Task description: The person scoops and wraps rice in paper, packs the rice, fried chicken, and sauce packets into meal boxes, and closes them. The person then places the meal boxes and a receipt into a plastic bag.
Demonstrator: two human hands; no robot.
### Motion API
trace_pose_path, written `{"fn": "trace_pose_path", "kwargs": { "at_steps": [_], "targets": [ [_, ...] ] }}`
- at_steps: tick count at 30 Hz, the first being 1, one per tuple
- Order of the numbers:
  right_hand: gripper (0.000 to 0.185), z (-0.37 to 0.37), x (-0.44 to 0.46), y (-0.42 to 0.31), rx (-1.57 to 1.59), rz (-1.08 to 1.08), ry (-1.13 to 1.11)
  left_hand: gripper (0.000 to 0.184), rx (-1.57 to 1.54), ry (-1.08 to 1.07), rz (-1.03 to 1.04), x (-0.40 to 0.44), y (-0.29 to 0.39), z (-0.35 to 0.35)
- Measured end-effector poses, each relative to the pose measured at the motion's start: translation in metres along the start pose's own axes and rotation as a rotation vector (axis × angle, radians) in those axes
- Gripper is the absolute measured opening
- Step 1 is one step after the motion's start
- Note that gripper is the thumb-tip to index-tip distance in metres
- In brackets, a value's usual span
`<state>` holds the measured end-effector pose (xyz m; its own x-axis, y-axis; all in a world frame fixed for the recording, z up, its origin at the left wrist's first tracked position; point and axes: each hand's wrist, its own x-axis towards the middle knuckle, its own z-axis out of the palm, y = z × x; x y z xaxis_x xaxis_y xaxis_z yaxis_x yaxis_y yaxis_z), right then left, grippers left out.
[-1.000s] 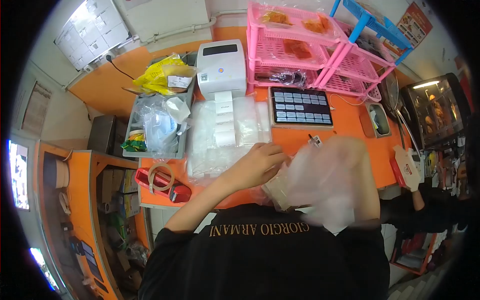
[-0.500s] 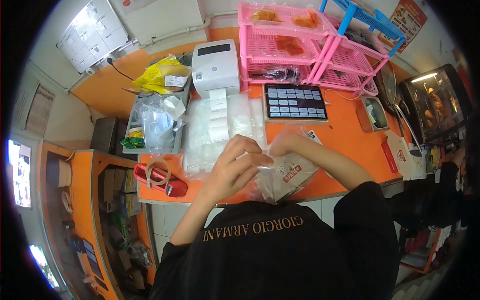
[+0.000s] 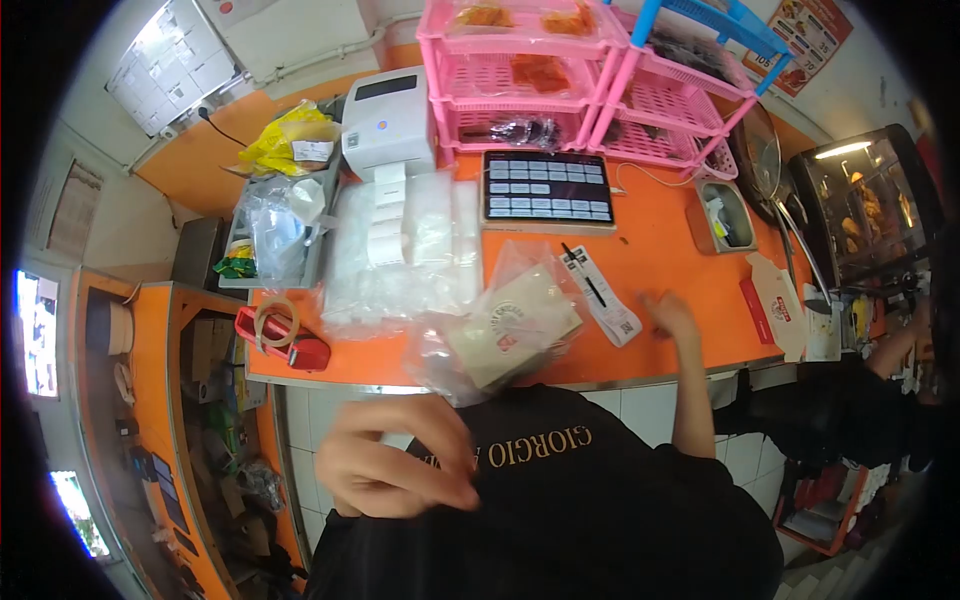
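Across the orange bench (image 3: 670,250), beyond the half-curled left hand (image 3: 395,455), lies a bagged box (image 3: 515,325); the right hand (image 3: 670,315), loosely spread, hovers beside a printed slip (image 3: 614,304).

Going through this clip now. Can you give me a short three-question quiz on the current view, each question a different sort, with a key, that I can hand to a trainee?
1. True or false: the right hand is apart from the bagged box.

2. Which of these is nearest to the right hand?
a) label printer
b) paper slip
c) tape roll

3. Fill in the colour: behind the tablet stands a ____ plastic rack holding clear packets on its shelves.

Key: 1. True. 2. b. 3. Pink.
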<state>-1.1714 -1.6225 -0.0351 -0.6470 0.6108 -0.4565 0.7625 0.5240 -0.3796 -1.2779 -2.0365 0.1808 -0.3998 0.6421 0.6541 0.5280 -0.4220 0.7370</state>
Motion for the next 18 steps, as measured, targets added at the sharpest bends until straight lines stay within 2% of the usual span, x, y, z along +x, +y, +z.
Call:
{"fn": "trace_pose_path", "kwargs": {
  "at_steps": [2,4,5,6,7,8,10,11,13,14,16,17,18],
  "targets": [
    [0.072,0.028,0.002,0.022,0.273,0.143,-0.240,0.014,-0.681,-0.517,-0.208,0.013,-0.022,0.030],
    [0.062,0.058,0.022,0.037,0.292,0.107,-0.191,0.016,-0.616,-0.750,-0.360,0.016,-0.061,0.080],
    [0.062,0.072,0.026,0.044,0.291,0.110,-0.197,0.023,-0.665,-0.822,-0.587,0.007,-0.089,0.105],
    [0.052,0.086,0.026,0.052,0.262,-0.001,0.004,0.030,-0.713,-0.887,-0.818,-0.006,-0.120,0.131],
    [0.044,0.099,0.025,0.061,0.230,-0.114,0.201,0.036,-0.763,-0.799,-1.017,-0.022,-0.150,0.158],
    [0.044,0.110,0.026,0.074,0.229,-0.110,0.191,0.043,-0.807,-0.705,-1.214,-0.039,-0.177,0.185],
    [0.039,0.124,0.025,0.096,0.734,-0.326,0.085,0.050,-0.350,-0.703,-1.314,-0.059,-0.215,0.236],
    [0.039,0.114,0.011,0.095,0.733,-0.322,0.083,0.050,-0.355,-0.704,-1.316,-0.068,-0.229,0.256],
    [0.041,0.067,-0.040,0.074,0.991,-0.227,-0.285,0.051,-1.165,0.144,-1.247,-0.082,-0.244,0.284],
    [0.041,0.056,-0.054,0.074,0.990,-0.222,-0.291,0.051,-1.167,0.150,-1.252,-0.076,-0.240,0.287],
    [0.044,0.039,-0.074,0.077,1.085,-0.238,-0.480,0.045,-1.090,0.328,-1.136,-0.050,-0.229,0.284],
    [0.044,0.033,-0.082,0.079,1.078,-0.241,-0.489,0.045,-1.090,0.339,-1.131,-0.043,-0.227,0.283],
    [0.046,0.028,-0.089,0.080,1.104,-0.316,-0.550,0.041,-1.046,0.409,-1.022,-0.036,-0.226,0.280]
  ]
}}
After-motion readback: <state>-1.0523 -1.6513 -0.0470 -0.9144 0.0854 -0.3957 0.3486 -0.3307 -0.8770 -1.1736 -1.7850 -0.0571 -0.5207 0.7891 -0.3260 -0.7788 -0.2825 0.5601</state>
